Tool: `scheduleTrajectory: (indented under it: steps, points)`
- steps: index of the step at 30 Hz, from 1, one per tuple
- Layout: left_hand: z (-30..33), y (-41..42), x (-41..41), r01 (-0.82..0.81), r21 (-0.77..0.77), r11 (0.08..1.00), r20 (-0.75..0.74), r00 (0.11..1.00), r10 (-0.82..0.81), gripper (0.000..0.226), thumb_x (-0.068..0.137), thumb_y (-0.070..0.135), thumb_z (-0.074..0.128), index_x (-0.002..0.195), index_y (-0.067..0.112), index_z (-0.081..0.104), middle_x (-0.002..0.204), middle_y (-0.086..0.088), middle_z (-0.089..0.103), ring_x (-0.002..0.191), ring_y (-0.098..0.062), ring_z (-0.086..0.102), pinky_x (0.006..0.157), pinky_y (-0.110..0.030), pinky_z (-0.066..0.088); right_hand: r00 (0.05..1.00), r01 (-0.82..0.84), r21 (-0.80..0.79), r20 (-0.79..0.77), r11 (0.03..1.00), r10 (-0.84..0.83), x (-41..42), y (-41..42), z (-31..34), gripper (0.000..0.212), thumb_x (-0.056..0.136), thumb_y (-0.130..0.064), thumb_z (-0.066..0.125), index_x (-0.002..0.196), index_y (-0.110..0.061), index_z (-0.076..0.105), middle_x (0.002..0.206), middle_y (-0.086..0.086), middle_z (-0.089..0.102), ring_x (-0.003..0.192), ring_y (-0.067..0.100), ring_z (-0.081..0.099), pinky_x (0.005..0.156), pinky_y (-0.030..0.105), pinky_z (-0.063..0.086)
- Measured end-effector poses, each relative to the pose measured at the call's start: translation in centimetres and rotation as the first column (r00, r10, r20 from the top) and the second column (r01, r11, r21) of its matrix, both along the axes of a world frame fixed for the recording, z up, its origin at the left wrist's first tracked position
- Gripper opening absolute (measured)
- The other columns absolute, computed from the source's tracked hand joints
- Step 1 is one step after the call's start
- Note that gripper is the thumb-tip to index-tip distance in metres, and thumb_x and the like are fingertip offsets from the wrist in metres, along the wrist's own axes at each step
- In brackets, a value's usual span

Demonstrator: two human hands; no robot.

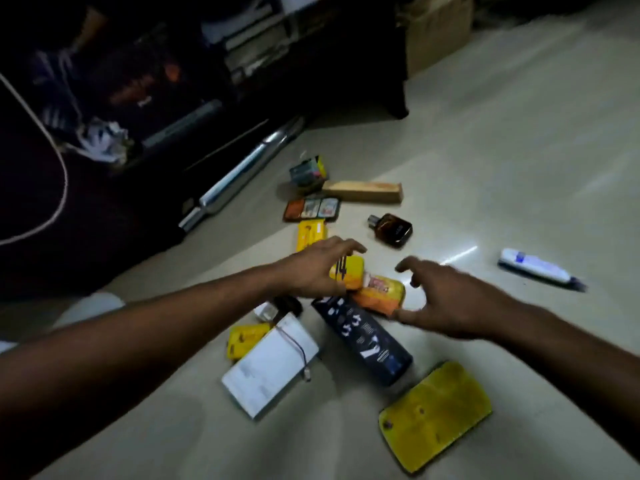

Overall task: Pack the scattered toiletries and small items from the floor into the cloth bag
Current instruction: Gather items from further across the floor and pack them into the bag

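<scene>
Small items lie scattered on the pale floor [485, 140]. My left hand [318, 268] arches over a yellow-orange bottle [348, 271], fingers spread and curved. My right hand [440, 299] hovers beside an orange packet [379, 297], thumb at its near edge, gripping nothing. Just below them a dark tube [363, 337] lies on the floor. A flat yellow cloth pouch [436, 415] is nearest me. Also on the floor are a white box [273, 362], a small yellow pack [246, 339], a brown perfume bottle [393, 228], a white tube [535, 266] and a long wooden box [363, 192].
Dark furniture [121, 98] fills the left and back, with a chrome pipe [239, 174] along its foot and a white cord [62, 174] on it. A cardboard box [440, 29] stands at the far back. More small packs [311, 209] lie near the furniture.
</scene>
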State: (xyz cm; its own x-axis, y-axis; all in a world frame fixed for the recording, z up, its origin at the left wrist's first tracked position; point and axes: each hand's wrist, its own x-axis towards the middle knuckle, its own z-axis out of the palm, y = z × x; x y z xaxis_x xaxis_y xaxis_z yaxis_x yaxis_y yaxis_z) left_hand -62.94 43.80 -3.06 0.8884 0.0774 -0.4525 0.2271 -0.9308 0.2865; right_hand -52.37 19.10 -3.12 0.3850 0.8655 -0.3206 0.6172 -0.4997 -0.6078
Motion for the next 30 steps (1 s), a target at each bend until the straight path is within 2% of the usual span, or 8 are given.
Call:
scheduleTrajectory:
  steps: [3,7,10,14,18,22,26,30]
  points:
    - [-3.4,1.5,-4.5,0.222,0.114,0.968,-0.122,0.970,-0.208,0.106,0.067,0.049,0.071,0.158,0.038,0.018,0.158,-0.007,0.032,0.145,-0.031,0.031,0.112,-0.046,0.035,0.997,-0.078,-0.069,-0.008,0.995,0.078,-4.9,1.8,-4.5,0.106,0.062,-0.082,0.064,0.147,-0.030,0.028,0.141,0.006,0.052,0.119,0.028,0.058,0.095,0.043,0.051]
    - [-6.7,1.2,-7.1,0.097,0.099,0.990,-0.023,0.995,-0.095,0.098,0.067,0.029,0.072,0.155,0.036,0.028,0.151,-0.003,0.036,0.135,-0.029,0.042,0.102,-0.049,0.049,0.994,-0.094,-0.173,0.042,0.980,0.103,-9.3,2.6,-8.6,0.124,0.065,-0.072,0.075,0.156,-0.031,0.001,0.141,0.008,0.044,0.119,0.033,0.055,0.089,0.043,0.051]
    - [-7.1,1.8,-7.6,0.020,0.031,0.999,0.077,0.997,-0.023,0.086,0.072,0.030,0.082,0.146,0.038,0.039,0.138,0.006,0.045,0.120,-0.019,0.053,0.091,-0.040,0.053,0.999,0.002,-0.081,-0.047,0.997,-0.006,-9.6,2.5,-10.1,0.111,0.063,-0.055,0.077,0.151,-0.035,0.013,0.136,0.006,0.048,0.112,0.030,0.059,0.085,0.042,0.054]
    - [-5.8,2.5,-7.3,-0.129,-0.209,0.969,0.117,0.981,0.156,0.082,0.065,0.041,0.093,0.134,0.032,0.051,0.130,0.008,0.051,0.117,-0.010,0.055,0.097,-0.028,0.049,0.958,0.152,0.089,-0.258,0.984,-0.125,-6.3,0.7,-9.1,0.084,0.060,-0.043,0.083,0.135,-0.040,0.045,0.124,-0.008,0.055,0.110,0.015,0.061,0.091,0.035,0.052]
    - [-4.3,-0.8,-6.0,-0.430,-0.720,0.544,-0.154,0.864,0.480,0.056,0.079,0.023,0.085,0.126,0.024,0.054,0.119,0.002,0.068,0.110,-0.016,0.068,0.087,-0.032,0.059,0.718,0.567,0.152,-0.573,0.809,-0.395,-2.1,-3.1,-6.4,0.066,0.064,-0.030,0.093,0.120,-0.033,0.061,0.109,-0.007,0.069,0.093,0.007,0.071,0.078,0.023,0.057]
    - [-3.7,-6.7,-1.7,-0.498,-0.830,0.251,-0.269,0.752,0.602,0.045,0.083,0.038,0.071,0.125,0.028,0.058,0.113,0.002,0.073,0.096,-0.016,0.071,0.067,-0.036,0.059,0.461,0.814,0.101,-0.711,0.571,-0.531,1.1,-7.2,-3.9,0.067,0.066,-0.040,0.081,0.127,-0.026,0.058,0.110,0.001,0.074,0.103,0.014,0.072,0.094,0.035,0.054]
    - [-2.2,-13.7,4.1,-0.460,-0.878,0.134,-0.293,0.736,0.611,0.032,0.095,0.038,0.062,0.127,0.034,0.058,0.113,0.002,0.076,0.080,-0.018,0.073,0.052,-0.028,0.057,0.411,0.862,0.062,-0.668,0.504,-0.621,3.5,-11.6,-1.3,0.059,0.078,-0.035,0.084,0.125,-0.028,0.050,0.111,0.001,0.073,0.095,0.020,0.074,0.081,0.045,0.061]
    - [-0.3,-21.0,9.9,-0.381,-0.919,0.101,-0.279,0.810,0.515,0.048,0.085,0.049,0.068,0.130,0.042,0.053,0.120,0.007,0.073,0.103,-0.021,0.074,0.074,-0.048,0.064,0.361,0.919,0.090,-0.584,0.385,-0.727,5.0,-19.3,2.9,0.050,0.084,-0.029,0.078,0.125,-0.033,0.049,0.108,0.001,0.071,0.087,0.020,0.074,0.068,0.043,0.062]
